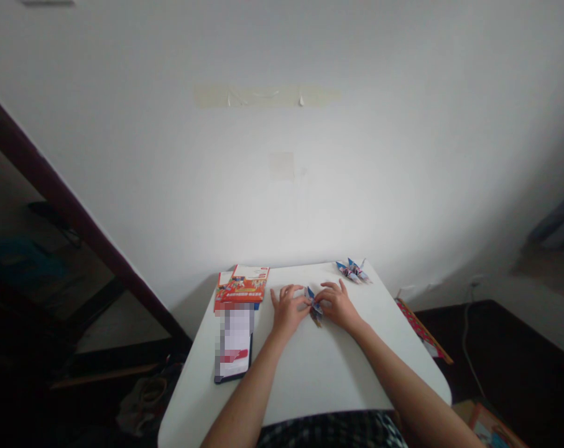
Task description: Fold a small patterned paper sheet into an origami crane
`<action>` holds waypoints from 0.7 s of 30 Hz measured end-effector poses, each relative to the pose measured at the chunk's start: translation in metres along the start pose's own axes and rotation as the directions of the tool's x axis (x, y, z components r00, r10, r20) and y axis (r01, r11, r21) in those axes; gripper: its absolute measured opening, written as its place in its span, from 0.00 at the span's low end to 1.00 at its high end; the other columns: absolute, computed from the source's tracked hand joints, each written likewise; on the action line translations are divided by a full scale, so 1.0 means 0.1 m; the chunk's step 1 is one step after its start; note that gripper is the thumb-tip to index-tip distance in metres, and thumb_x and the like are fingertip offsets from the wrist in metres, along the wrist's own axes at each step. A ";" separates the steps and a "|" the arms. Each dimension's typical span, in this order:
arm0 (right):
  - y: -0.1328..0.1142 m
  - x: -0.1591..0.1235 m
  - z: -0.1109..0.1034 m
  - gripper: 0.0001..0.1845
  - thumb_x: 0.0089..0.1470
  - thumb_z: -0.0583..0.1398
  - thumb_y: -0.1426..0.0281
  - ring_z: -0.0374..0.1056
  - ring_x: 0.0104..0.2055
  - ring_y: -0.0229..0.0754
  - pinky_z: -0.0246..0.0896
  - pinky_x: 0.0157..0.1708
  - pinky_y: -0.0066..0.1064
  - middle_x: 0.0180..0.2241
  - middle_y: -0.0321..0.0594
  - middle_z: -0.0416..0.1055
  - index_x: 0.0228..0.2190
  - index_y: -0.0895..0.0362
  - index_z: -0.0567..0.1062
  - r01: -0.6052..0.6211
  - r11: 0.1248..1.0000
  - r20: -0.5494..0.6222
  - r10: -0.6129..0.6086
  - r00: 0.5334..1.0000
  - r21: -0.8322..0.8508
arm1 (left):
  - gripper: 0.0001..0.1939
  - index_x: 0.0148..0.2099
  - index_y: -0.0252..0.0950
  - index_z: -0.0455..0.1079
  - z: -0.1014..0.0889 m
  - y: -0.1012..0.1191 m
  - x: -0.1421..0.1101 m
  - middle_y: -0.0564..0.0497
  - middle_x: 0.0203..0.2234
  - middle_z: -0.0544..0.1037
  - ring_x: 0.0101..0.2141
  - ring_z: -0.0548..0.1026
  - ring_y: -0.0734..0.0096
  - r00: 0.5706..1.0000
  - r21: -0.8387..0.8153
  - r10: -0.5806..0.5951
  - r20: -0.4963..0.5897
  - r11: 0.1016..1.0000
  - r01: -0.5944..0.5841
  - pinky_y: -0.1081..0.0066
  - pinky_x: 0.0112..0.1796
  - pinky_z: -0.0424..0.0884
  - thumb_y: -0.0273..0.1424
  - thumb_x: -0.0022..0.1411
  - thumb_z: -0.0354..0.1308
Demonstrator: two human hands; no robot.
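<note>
A small folded paper crane (pixel 316 313), patterned in blue and white, is between my two hands just above or on the white table (pixel 328 379); I cannot tell which. From the left, my left hand (pixel 288 306) pinches it between thumb and forefinger, with the other fingers loosely raised. My right hand (pixel 336 305) grips its right side the same way. The fingertips cover its middle part, while a pointed blue tip shows at the top and a folded end at the bottom. Similar paper cranes (pixel 353 271) stand close together at the table's far right corner.
Orange-and-white printed packets (pixel 242 288) lie stacked at the far left of the table. In front of them is a phone (pixel 235 342) with a partly blurred screen. A white wall (pixel 282 218) rises behind the table. To the right, a cable (pixel 466 336) hangs down to the floor.
</note>
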State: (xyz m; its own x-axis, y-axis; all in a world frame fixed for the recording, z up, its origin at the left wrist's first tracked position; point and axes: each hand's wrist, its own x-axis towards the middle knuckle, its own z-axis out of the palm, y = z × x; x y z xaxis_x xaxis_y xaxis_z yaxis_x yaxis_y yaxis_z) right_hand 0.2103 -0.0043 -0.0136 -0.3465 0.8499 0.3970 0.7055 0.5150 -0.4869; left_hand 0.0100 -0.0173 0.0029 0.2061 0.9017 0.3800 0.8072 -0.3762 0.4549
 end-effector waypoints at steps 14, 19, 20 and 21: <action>-0.04 0.02 0.00 0.08 0.59 0.61 0.68 0.62 0.62 0.51 0.28 0.67 0.65 0.43 0.37 0.80 0.37 0.45 0.81 -0.046 0.998 0.005 0.046 0.999 -0.047 | 0.06 0.39 0.51 0.81 0.02 0.01 0.01 0.52 0.60 0.72 0.62 0.63 0.52 0.994 -0.012 -0.109 0.014 0.994 0.109 0.32 0.64 0.42 0.35 0.59 0.66; -0.12 0.05 0.02 0.07 0.59 0.62 0.68 0.60 0.62 0.54 0.30 0.66 0.67 0.43 0.40 0.79 0.36 0.47 0.82 -0.119 0.990 -0.007 0.118 0.993 -0.070 | 0.02 0.34 0.49 0.81 0.02 0.02 0.03 0.52 0.59 0.72 0.63 0.61 0.49 0.986 -0.013 -0.169 -0.007 0.985 0.169 0.29 0.63 0.43 0.35 0.58 0.66; -0.15 0.06 0.02 0.07 0.59 0.62 0.67 0.60 0.63 0.55 0.31 0.66 0.67 0.43 0.40 0.78 0.36 0.47 0.82 -0.134 0.988 -0.004 0.134 0.991 -0.075 | 0.02 0.34 0.48 0.81 0.03 0.03 0.03 0.52 0.59 0.72 0.63 0.61 0.49 0.984 -0.011 -0.180 -0.011 0.984 0.179 0.28 0.62 0.43 0.34 0.57 0.66; -0.16 0.06 0.02 0.07 0.59 0.62 0.67 0.59 0.63 0.56 0.31 0.65 0.68 0.43 0.41 0.78 0.35 0.48 0.82 -0.154 0.985 -0.006 0.154 0.988 -0.079 | 0.02 0.33 0.48 0.81 0.03 0.03 0.04 0.52 0.59 0.72 0.63 0.61 0.49 0.982 -0.008 -0.190 -0.014 0.982 0.190 0.28 0.62 0.43 0.34 0.57 0.66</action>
State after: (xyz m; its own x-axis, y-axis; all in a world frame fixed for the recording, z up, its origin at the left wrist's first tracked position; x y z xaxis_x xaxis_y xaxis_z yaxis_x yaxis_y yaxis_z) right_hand 0.1957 -0.0077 -0.0047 -0.2297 0.9184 0.3221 0.7968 0.3675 -0.4796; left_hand 0.0148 -0.0140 0.0030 0.0412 0.9536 0.2983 0.8270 -0.2001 0.5254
